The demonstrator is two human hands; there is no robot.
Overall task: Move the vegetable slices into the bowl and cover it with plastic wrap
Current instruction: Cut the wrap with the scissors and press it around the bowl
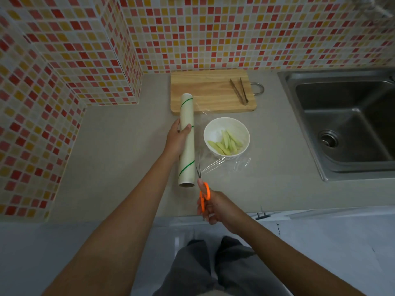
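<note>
1. The right hand [215, 207] curls its fingers through the orange scissors [203, 190], blades slightly apart at the wrap's edge.
2. The left hand [178, 137] grips the wrap roll [187, 137] lying on the counter [119, 146].
3. The bowl [226, 136], right of the roll, holds the vegetable slices [225, 143] under clear wrap.
4. Tongs [239, 90] lie on the cutting board [205, 90] behind.

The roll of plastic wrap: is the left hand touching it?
Touching. The head view shows the left hand gripping the roll of plastic wrap, thumb curled over its top.

Both arms outstretched; left hand [178, 136] wrapped round roll [187, 139], right hand [215, 207] gripping scissors [204, 190].
</note>
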